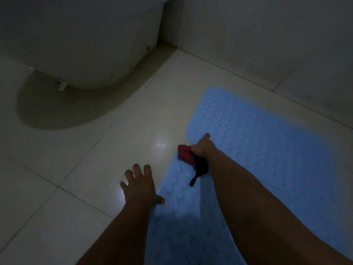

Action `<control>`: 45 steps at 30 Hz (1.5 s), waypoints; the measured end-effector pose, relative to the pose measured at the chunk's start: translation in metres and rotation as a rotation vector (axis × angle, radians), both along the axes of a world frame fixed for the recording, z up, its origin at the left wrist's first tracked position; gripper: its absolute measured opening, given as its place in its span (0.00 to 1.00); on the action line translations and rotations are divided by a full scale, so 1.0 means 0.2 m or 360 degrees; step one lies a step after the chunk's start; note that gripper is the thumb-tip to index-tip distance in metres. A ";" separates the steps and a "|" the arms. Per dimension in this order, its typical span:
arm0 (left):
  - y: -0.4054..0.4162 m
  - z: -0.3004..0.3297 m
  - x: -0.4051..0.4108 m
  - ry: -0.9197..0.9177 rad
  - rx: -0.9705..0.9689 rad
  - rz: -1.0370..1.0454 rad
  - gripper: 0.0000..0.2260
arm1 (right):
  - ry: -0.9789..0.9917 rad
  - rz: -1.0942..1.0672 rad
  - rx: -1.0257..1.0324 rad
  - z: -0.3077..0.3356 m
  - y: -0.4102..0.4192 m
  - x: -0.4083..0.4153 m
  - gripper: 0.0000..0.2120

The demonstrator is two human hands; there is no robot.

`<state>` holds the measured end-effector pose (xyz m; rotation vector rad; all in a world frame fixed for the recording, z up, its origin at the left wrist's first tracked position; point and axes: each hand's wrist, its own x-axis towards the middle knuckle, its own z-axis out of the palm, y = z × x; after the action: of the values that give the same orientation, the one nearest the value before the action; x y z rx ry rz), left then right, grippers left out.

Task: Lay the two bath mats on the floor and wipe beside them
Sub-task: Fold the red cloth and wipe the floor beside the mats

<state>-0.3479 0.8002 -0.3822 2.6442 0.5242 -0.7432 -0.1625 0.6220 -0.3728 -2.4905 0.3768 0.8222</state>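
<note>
A light blue bath mat (257, 134) with rows of small bumps lies flat on the white tiled floor at the right. A second blue mat (183, 222) lies nearer me, partly under my arms; where one mat ends and the other begins is hard to tell. My right hand (202, 148) grips a red and black cloth (186, 154) at the left edge of the mats. My left hand (139, 186) rests flat on the tiles with spread fingers, its thumb touching the near mat's edge.
A white toilet base (86, 44) stands at the upper left, casting a dark shadow on the floor (114, 134). A tiled wall (267, 35) runs along the back right, close behind the far mat. The room is dim.
</note>
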 end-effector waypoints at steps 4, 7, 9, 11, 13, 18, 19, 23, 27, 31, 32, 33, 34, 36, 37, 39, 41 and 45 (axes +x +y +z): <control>-0.01 0.00 0.01 0.0021 0.0015 0.0009 0.57 | -0.0065 0.0052 0.0003 -0.03 -0.01 0.02 0.52; -0.01 0.00 0.01 0.0022 0.0026 0.0011 0.56 | -0.0103 0.0061 -0.0028 -0.04 -0.01 0.05 0.50; -0.01 -0.01 0.01 0.0011 0.0041 0.0004 0.56 | -0.0119 0.0010 -0.0029 -0.03 -0.02 0.08 0.49; -0.01 -0.01 0.01 0.0011 0.0037 0.0004 0.56 | -0.0094 -0.0005 -0.0056 -0.03 -0.03 0.11 0.50; -0.01 0.00 0.01 0.0020 0.0028 0.0010 0.57 | -0.0075 0.0001 -0.0101 -0.03 -0.03 0.13 0.52; -0.01 0.00 0.02 0.0049 0.0010 0.0011 0.58 | -0.0131 0.0025 -0.0102 -0.03 -0.03 0.09 0.49; -0.01 0.00 0.02 0.0047 0.0006 0.0015 0.57 | -0.0159 0.0048 -0.0106 -0.03 -0.03 0.07 0.46; -0.01 0.00 0.01 0.0029 -0.0020 0.0014 0.56 | -0.0498 0.0074 0.0043 0.01 0.01 0.07 0.17; -0.01 0.01 0.00 0.0006 -0.0036 0.0017 0.55 | -0.1071 -0.0163 0.0297 0.23 0.12 0.19 0.11; -0.01 0.03 0.00 0.0013 -0.0059 0.0032 0.56 | -0.1331 0.0271 0.0298 0.31 0.22 0.21 0.13; -0.01 0.03 0.00 0.0016 -0.0065 0.0037 0.56 | -0.1247 0.0417 0.0273 0.28 0.24 0.18 0.14; -0.01 0.02 -0.01 0.0010 -0.0071 0.0041 0.56 | -0.1088 0.0573 0.0237 0.22 0.26 0.12 0.16; -0.01 0.01 -0.02 0.0001 -0.0076 0.0043 0.56 | -0.0890 0.0746 0.0206 0.14 0.27 0.04 0.17; 0.00 0.00 -0.03 -0.0024 -0.0076 0.0042 0.56 | -0.0604 0.1103 0.0189 -0.03 0.25 -0.20 0.21; 0.00 0.00 -0.04 -0.0016 -0.0073 0.0041 0.56 | -0.0650 0.1271 0.0178 -0.12 0.22 -0.30 0.24; -0.01 0.00 -0.04 -0.0001 -0.0070 0.0036 0.57 | -0.0845 0.1456 0.0098 -0.26 0.17 -0.34 0.30; -0.01 0.00 -0.04 -0.0006 -0.0073 0.0039 0.57 | -0.0895 0.1420 0.0011 -0.28 0.19 -0.23 0.32; -0.01 -0.01 -0.02 -0.0001 -0.0108 0.0063 0.57 | -0.0784 0.1282 -0.0231 -0.20 0.30 0.12 0.38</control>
<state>-0.3524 0.7978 -0.3834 2.5643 0.5399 -0.7348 -0.1380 0.6824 -0.4125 -2.8650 -0.8056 0.4097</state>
